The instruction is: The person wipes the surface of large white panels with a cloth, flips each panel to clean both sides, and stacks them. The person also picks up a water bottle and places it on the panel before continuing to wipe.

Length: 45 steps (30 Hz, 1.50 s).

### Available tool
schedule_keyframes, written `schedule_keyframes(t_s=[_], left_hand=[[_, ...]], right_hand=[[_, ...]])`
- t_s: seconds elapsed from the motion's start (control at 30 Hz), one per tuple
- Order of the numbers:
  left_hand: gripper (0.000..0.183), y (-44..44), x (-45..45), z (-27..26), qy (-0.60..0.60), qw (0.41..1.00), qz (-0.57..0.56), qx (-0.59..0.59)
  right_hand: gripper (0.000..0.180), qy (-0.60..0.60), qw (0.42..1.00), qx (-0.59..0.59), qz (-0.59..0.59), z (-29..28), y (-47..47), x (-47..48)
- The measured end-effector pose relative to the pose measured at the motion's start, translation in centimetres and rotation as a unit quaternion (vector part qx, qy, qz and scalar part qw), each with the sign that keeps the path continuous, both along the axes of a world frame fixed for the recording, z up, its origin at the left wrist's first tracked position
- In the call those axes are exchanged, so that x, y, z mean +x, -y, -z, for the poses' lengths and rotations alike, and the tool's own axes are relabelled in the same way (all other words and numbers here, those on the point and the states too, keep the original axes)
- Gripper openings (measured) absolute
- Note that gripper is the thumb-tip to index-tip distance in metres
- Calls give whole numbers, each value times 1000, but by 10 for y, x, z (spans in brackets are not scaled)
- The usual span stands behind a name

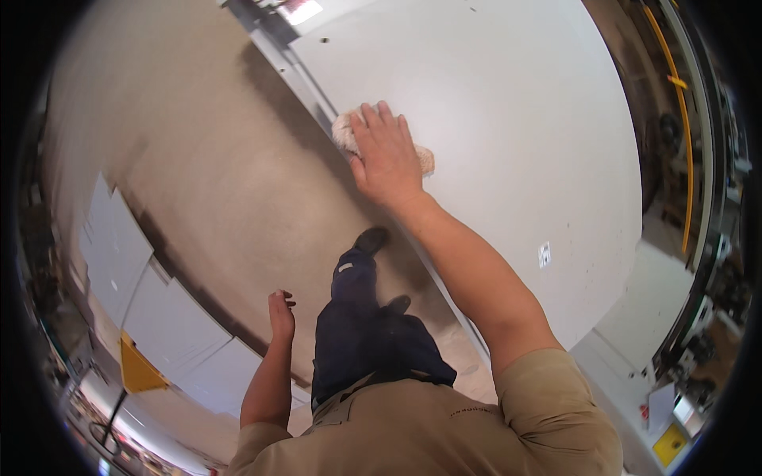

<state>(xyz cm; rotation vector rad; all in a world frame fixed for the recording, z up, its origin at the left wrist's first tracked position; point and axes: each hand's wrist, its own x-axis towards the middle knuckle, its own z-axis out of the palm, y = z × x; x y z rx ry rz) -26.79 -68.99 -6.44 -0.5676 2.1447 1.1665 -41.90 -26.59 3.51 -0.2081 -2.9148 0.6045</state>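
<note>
My right hand (387, 154) lies palm down on a fluffy cream cloth or pad (345, 132), pressing it against a large flat white panel (500, 149). The cloth shows on both sides of the hand, close to the panel's left edge; its middle is hidden under my palm. At my left side, my left hand (282, 309) hangs over the floor with loosely bent fingers and nothing visible in it. A small white label with printing (545, 254) is stuck on the panel, further right.
Grey-white sheets (184, 345) stand at the left beyond the concrete floor (238, 196), with a yellow triangular piece (138, 366) beside them. A yellow rail (684, 149) runs along the far right. Another pale surface (646, 309) adjoins the panel at lower right. My dark shoe (372, 239) is near the panel's edge.
</note>
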Motion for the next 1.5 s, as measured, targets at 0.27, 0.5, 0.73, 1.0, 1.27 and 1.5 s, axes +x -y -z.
schedule_keyframes(t_s=[0.27, 0.5, 0.73, 1.0, 1.27, 1.5], left_hand=[[30, -211, -139, -107, -381, 866, 294, 133], [25, -433, -99, -146, -493, 622, 586, 163], [42, -457, 17, -61, -524, 535, 656, 94], [45, -459, 31, -73, -522, 502, 686, 71], [47, -456, 43, -80, -500, 533, 681, 36], [48, -461, 50, -83, -513, 541, 666, 29]], right_hand=[[71, 62, 972, -73, 215, -15, 4, 261], [63, 56, 845, -49, 530, -11, 13, 433], [59, 35, 677, 6, 735, 3, -5, 582], [56, 62, 558, 65, 825, 14, -26, 773], [54, 44, 567, 56, 821, 15, -138, 869], [51, 32, 674, 141, 724, 22, -348, 798]])
